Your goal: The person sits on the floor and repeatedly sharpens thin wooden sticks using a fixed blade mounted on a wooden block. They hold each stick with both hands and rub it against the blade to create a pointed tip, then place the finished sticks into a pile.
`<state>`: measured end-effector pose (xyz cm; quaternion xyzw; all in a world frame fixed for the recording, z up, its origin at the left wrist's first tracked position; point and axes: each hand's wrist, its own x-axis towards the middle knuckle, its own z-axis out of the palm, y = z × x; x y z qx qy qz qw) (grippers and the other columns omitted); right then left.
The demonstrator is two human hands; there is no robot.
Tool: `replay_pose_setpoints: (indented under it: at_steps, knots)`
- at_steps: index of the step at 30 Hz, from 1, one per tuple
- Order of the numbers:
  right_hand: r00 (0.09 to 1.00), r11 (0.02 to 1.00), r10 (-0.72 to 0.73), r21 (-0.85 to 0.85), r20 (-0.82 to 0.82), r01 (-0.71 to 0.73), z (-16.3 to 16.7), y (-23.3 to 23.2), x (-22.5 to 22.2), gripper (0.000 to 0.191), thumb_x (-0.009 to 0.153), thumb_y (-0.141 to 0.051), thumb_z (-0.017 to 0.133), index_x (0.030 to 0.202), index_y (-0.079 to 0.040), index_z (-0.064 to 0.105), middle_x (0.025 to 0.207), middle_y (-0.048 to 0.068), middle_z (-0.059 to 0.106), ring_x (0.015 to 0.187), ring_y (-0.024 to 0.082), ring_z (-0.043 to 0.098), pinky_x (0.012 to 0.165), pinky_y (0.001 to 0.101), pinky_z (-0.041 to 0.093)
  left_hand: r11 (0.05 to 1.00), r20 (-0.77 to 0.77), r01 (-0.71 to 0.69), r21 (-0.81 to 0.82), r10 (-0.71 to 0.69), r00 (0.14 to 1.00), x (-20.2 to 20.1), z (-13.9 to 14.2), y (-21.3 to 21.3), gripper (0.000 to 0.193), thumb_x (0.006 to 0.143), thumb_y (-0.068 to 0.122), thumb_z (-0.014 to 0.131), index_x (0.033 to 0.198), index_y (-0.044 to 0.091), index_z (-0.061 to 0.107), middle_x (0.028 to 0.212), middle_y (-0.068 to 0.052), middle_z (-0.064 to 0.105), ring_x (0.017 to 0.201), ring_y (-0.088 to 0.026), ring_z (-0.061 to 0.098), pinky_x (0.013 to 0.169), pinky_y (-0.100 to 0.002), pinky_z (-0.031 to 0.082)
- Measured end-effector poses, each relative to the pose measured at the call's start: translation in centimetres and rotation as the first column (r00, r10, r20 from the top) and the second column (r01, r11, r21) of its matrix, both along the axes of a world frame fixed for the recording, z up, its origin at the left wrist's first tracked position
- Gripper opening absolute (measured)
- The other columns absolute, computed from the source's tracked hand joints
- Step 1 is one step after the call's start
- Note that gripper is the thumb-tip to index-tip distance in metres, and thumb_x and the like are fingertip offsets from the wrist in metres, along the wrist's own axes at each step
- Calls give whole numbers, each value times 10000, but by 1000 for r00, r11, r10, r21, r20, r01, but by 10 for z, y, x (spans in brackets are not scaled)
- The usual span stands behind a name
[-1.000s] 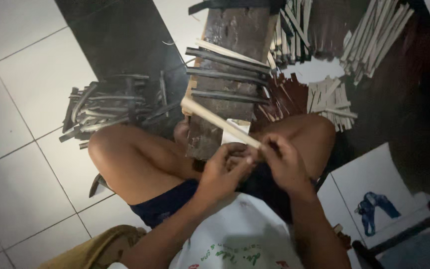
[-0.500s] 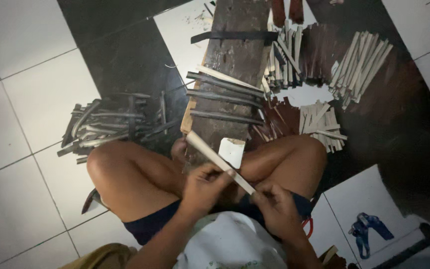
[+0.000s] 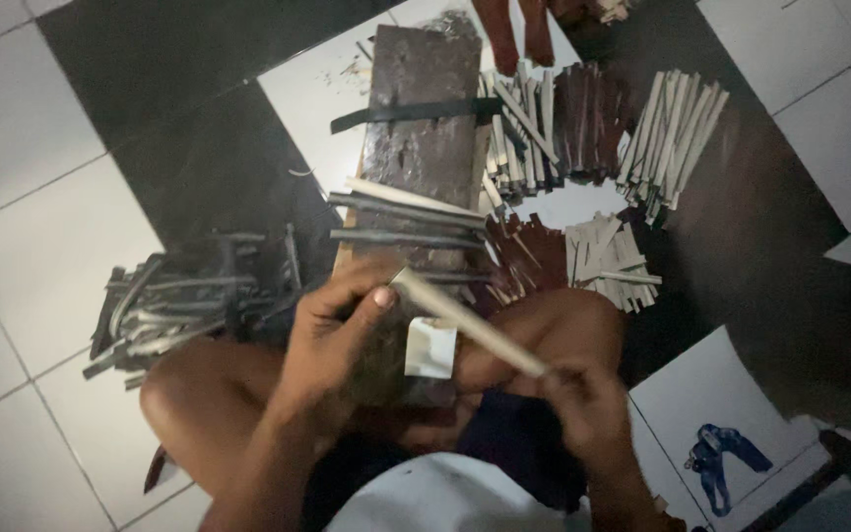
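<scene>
I sit cross-legged on a tiled floor. A long pale strip (image 3: 465,320) runs slantwise between my hands. My left hand (image 3: 332,330) pinches its upper left end with the thumb on top. My right hand (image 3: 583,404) grips its lower right end. Below the strip lies a small white block (image 3: 430,347) on a dark wooden board (image 3: 421,128) that reaches from my legs away from me. A few dark and pale strips (image 3: 401,222) lie across the board just beyond my left hand.
A heap of dark strips (image 3: 184,305) lies on the floor to the left. Bundles of pale strips (image 3: 672,138) and reddish-brown strips (image 3: 588,118) fan out at the upper right, with more pale pieces (image 3: 608,261) by my right knee. A white sheet with a blue figure (image 3: 726,458) lies at lower right.
The view has shifted down and closer over the board. My hands have spread apart along the pale strip, the left moving up to its far end.
</scene>
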<state>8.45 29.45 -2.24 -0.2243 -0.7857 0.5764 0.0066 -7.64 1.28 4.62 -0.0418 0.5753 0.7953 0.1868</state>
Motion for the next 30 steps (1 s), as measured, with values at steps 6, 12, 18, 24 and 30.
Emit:
replay_pose_setpoints:
  at_steps: [6,12,18,24,30]
  knots:
    - [896,917,-284,-371,-342,149,-31,58,-123,244,1055,-148,628,1241,2,580,1069,93,629,931,155,624,819,294,532,785,-511,-67,-616,-333,792,-127,-10,27,368,971,161,697,1309,28,635,1286,-175,648,1162,-308,681,911,-357,598]
    - [965,915,-38,379,-260,138,-72,61,-225,515,960,-198,744,1344,69,527,1218,237,594,1069,296,606,898,362,501,600,-703,-371,-709,-554,446,-220,-68,92,390,976,98,686,1349,7,618,1325,-205,624,1176,-392,643,1016,-458,537]
    - [965,910,158,410,-211,-59,-45,21,-251,256,1008,-186,668,1189,-5,673,1127,159,695,1029,265,696,888,374,549,255,-382,-338,-906,-837,393,-263,-99,140,510,894,178,648,1363,4,547,1265,-229,608,1184,-404,584,988,-509,483]
    - [976,949,113,310,-185,-51,-13,1,-271,224,1009,-192,640,1148,-21,682,1053,139,710,918,244,739,801,363,582,64,-121,-161,-985,-921,371,-277,-100,143,493,882,169,658,1330,-14,560,1317,-243,570,1277,-368,564,1045,-515,461]
    - [895,674,425,707,-132,-216,-2,-29,-260,228,948,-200,688,1114,-45,699,1047,187,683,924,380,678,775,475,550,77,-181,-271,-960,-905,385,-269,-69,150,694,687,204,768,1326,35,556,1447,-274,470,1336,-454,491,1024,-550,415]
